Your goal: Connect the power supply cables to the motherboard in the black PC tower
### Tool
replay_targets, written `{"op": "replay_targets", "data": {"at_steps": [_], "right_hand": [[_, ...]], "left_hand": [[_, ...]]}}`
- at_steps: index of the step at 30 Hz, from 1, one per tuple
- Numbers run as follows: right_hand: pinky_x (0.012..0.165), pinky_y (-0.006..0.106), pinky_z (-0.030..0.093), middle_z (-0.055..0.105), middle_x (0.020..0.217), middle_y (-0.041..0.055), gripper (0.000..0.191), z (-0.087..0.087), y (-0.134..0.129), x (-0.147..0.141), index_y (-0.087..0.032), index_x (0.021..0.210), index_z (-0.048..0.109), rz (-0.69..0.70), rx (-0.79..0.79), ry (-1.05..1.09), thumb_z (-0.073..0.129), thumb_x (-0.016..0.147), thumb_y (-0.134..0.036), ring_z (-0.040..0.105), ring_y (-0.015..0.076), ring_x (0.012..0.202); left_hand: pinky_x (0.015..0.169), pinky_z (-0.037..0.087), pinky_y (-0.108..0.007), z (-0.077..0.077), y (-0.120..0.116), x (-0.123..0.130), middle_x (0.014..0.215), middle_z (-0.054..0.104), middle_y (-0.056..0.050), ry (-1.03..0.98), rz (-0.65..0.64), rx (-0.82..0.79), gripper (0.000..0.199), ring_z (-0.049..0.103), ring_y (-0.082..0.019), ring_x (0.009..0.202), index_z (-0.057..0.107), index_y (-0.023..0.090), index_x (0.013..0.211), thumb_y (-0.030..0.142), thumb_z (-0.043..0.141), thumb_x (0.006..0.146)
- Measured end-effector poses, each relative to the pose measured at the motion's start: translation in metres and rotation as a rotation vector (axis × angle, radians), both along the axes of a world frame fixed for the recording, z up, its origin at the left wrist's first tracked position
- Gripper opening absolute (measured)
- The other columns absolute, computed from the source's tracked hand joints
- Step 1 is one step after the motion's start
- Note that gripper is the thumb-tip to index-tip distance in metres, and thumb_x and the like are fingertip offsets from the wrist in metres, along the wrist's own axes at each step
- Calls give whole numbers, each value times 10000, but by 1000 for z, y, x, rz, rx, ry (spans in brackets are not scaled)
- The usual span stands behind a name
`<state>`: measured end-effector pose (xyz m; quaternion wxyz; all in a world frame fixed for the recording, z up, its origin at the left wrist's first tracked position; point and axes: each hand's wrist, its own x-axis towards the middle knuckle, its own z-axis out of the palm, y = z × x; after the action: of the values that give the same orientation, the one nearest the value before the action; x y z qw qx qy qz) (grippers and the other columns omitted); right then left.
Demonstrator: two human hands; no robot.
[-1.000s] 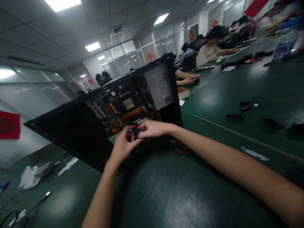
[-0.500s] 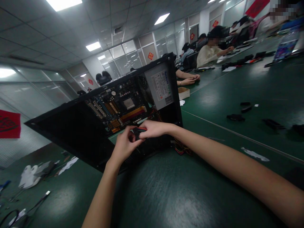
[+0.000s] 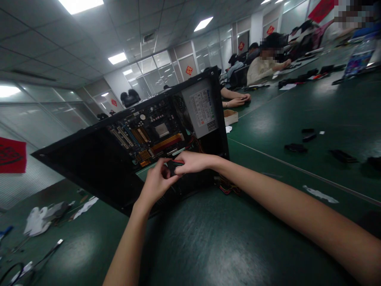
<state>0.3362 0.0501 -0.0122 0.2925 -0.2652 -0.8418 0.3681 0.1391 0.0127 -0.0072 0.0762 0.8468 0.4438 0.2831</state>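
Black connector point(image 3: 172, 167), looks like, but half of it is behind fingers. Anyone able to say where it sits?

yep, right between the two hands, in view just below the lower edge of the motherboard point(image 3: 162, 129). Depth is hard to read there, so I can't say how near the board it really is

ok so which hand is nearer?

neither imo, both look to be touching it. Left hand point(image 3: 155, 180) comes up from the lower left, fingers curled and the thumb reaching under, gripping the left end as far as I can see. Right hand point(image 3: 193, 161) comes across from the right and pinches the end with the coloured wires point(image 3: 179, 162)

and the long axis?

too covered to call, honestly. The wires run off toward the right hand, so the bare end seems to face the left palm, more sideways than straight at the board. That's the relation I'd watch: the way it points versus the board behind it

what's around it?

the black computer case point(image 3: 86, 163), tilted in view with its inside facing us, power supply point(image 3: 202, 107) at the upper right, and a loose bundle of cables point(image 3: 228, 188) by the lower right corner, just beside the right forearm. All of it over a green table point(image 3: 193, 242)
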Motion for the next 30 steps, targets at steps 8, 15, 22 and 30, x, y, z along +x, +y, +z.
{"op": "replay_targets", "data": {"at_steps": [8,15,22,30], "right_hand": [[562,222,316,563,671,-28,191,-3,2,-1,-124,843,689,38,31,27,567,724,-212,451,107,608],[556,217,332,583,714,-22,226,-5,4,-1,-128,887,689,63,48,44,546,735,-213,460,110,619],[547,211,339,565,706,-24,181,-3,2,-2,-133,852,659,40,47,59,560,717,-203,469,116,631],[566,219,345,539,686,-36,90,-2,1,-3,-144,779,602,8,94,105,553,716,-185,454,115,634]], "left_hand": [[556,364,-221,-1,-1,1,623,543,76,5,3,-8,472,547,-122,572,512,205,1175,369,710,779],[569,378,-228,-1,0,0,631,550,70,2,-11,-27,498,555,-130,583,506,207,1220,360,702,789],[572,395,-230,1,-2,3,693,609,37,-6,-13,-57,524,580,-145,617,504,194,1273,322,681,797],[593,404,-235,0,0,3,695,603,37,-19,-7,-47,563,580,-146,624,483,204,1333,297,662,808]]}}
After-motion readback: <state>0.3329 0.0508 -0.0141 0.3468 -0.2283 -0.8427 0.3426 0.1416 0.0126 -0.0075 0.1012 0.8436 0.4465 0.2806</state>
